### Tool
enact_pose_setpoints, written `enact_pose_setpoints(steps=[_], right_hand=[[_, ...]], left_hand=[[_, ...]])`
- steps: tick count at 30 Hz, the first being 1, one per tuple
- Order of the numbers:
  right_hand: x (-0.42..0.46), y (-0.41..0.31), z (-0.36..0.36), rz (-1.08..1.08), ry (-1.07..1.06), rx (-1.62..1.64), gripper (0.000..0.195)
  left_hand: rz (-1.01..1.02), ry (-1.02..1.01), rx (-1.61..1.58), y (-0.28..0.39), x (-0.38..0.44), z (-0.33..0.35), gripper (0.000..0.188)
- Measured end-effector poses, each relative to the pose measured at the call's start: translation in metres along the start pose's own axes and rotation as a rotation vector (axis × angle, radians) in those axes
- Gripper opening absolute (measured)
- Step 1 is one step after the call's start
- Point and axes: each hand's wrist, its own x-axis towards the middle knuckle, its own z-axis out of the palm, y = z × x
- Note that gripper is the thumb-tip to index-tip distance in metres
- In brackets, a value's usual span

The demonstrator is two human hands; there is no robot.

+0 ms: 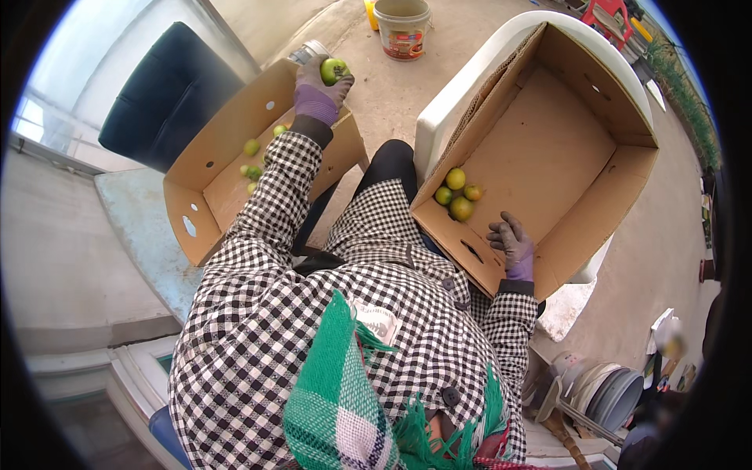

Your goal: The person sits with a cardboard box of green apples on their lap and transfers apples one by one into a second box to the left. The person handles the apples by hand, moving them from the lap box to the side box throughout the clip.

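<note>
My left hand [322, 88], in a grey and purple work glove, grips a green tomato [334, 71] above the far end of the left cardboard box [235, 126]. Inside that box lie several small green and yellowish tomatoes [251, 147], partly hidden by my sleeve. Over the near side of the right cardboard box [564, 117] is my right hand [512, 242], gloved alike, its fingers slightly bent and nothing in them. Several tomatoes [461, 208], green to orange, sit together in that box's near left corner.
The right box rests on a white plastic chair [432, 129]. A dark blue padded chair back [170, 97] stands beyond the left box. Farther off are a plastic bucket [403, 29] and a red chair [608, 17]. Stacked buckets [614, 393] lie at the lower right.
</note>
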Motion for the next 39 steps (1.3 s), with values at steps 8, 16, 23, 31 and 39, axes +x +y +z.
enact_pose_setpoints(steps=[8,16,23,31,39], right_hand=[[0.001,-0.002,-0.001,0.015,0.025,-0.014,0.054],[-0.001,-0.002,-0.001,0.072,0.049,-0.013,0.054],[0.008,0.003,0.000,0.114,0.057,-0.080,0.056],[0.028,-0.002,0.017,0.065,0.064,-0.619,0.066],[0.083,0.001,0.064,-0.029,0.029,-1.008,0.066]], left_hand=[[-0.164,-0.410,0.539,-0.144,0.026,-0.015,0.059],[-0.081,-0.635,0.690,-0.185,0.023,0.020,0.049],[0.190,-0.453,0.736,-0.212,0.032,0.010,0.052],[0.609,-0.001,0.154,-0.037,-0.032,0.026,0.028],[0.965,-0.371,-0.028,0.025,-0.163,0.111,0.036]])
